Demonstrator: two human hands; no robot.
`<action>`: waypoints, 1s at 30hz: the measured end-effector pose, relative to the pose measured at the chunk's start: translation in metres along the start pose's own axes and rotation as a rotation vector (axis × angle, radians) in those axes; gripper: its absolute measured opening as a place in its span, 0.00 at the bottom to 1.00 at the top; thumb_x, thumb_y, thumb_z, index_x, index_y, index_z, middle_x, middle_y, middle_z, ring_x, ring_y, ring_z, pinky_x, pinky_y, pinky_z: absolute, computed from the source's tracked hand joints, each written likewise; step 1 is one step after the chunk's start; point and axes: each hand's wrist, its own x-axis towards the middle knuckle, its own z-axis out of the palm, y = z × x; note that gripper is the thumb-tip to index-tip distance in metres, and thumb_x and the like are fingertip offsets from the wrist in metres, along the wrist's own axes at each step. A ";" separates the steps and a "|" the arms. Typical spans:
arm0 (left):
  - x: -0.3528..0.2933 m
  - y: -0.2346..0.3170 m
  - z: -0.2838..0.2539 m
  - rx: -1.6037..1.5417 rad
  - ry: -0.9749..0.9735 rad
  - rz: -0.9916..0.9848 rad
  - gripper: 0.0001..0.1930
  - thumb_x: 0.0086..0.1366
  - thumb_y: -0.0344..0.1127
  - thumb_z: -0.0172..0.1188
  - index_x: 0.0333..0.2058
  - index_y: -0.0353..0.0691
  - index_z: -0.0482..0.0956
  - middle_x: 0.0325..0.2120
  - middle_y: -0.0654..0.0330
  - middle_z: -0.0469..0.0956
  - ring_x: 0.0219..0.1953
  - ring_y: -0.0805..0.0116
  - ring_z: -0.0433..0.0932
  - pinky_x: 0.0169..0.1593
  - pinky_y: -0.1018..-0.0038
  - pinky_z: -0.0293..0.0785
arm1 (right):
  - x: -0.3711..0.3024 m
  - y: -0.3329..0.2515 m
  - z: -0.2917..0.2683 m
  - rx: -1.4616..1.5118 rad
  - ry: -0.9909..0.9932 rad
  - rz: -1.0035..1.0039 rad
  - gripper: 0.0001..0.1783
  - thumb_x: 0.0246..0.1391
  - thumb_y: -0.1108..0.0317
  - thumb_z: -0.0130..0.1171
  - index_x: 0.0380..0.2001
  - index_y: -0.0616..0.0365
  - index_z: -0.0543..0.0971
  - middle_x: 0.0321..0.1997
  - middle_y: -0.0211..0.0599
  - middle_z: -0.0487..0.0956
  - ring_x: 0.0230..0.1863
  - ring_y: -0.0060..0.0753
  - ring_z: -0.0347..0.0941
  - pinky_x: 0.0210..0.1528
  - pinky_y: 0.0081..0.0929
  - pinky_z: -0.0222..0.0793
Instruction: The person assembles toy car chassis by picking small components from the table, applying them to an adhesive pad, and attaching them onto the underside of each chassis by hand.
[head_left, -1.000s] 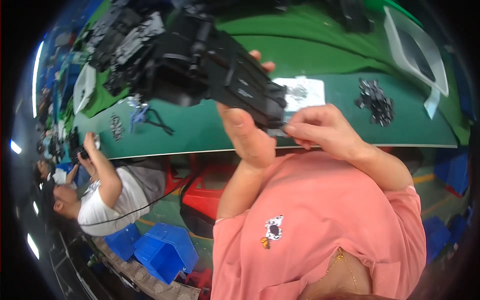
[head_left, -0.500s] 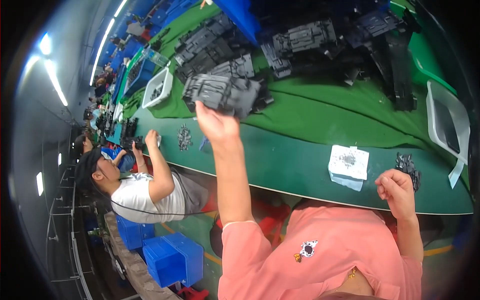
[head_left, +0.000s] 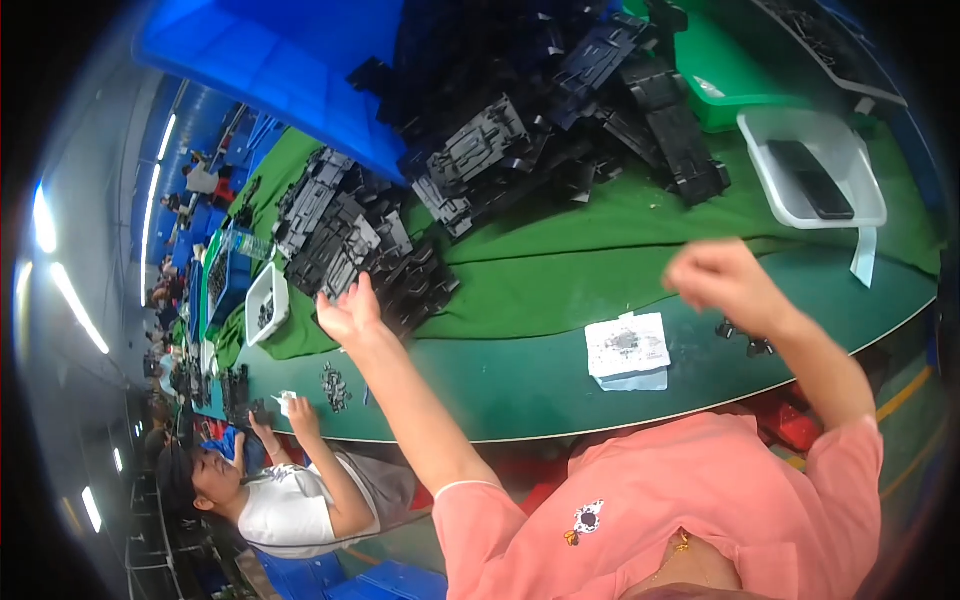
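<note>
My left hand (head_left: 348,314) is open, palm up, fingers apart, at the near edge of a stack of black moulded plastic parts (head_left: 345,245) on the green cloth. My right hand (head_left: 722,283) hovers over the table on the right. Its fingers are curled in and slightly blurred, so whatever they may hold is hidden. Below that hand lie small black pieces (head_left: 748,338), partly covered by my wrist. Between my hands sits a small block with a white paper top (head_left: 640,335), strewn with tiny dark bits.
A blue bin (head_left: 270,60) tips over a heap of black parts (head_left: 480,150). White trays stand left (head_left: 280,305) and right (head_left: 865,190), the right one holding a dark flat object. Small pieces (head_left: 336,388) lie near a co-worker (head_left: 300,500) seated on the left.
My left hand has let go of a black plastic part, which now lies at the stack. My right hand has risen and moved away from me. The whole view has shifted.
</note>
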 end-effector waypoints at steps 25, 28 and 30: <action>-0.146 -0.047 -0.054 0.135 -0.451 -0.031 0.20 0.67 0.37 0.47 0.55 0.35 0.61 0.50 0.51 0.68 0.53 0.56 0.68 0.59 0.62 0.63 | 0.168 -0.072 0.004 -0.038 0.001 -0.362 0.12 0.49 0.61 0.61 0.31 0.59 0.81 0.19 0.21 0.69 0.21 0.14 0.60 0.21 0.17 0.54; -0.143 -0.034 -0.052 0.162 -0.703 -0.264 0.19 0.69 0.42 0.42 0.53 0.38 0.67 0.49 0.51 0.73 0.53 0.55 0.71 0.57 0.59 0.66 | 0.118 -0.089 -0.017 -0.301 -0.224 -0.400 0.11 0.50 0.59 0.58 0.26 0.57 0.79 0.21 0.18 0.68 0.22 0.10 0.58 0.23 0.14 0.51; -0.162 -0.034 -0.041 0.229 -0.934 -0.574 0.25 0.70 0.50 0.37 0.57 0.41 0.64 0.52 0.52 0.70 0.54 0.55 0.70 0.55 0.60 0.68 | 0.089 -0.091 -0.019 -0.385 -0.242 -0.244 0.10 0.46 0.60 0.59 0.23 0.56 0.78 0.18 0.16 0.67 0.20 0.10 0.57 0.20 0.14 0.49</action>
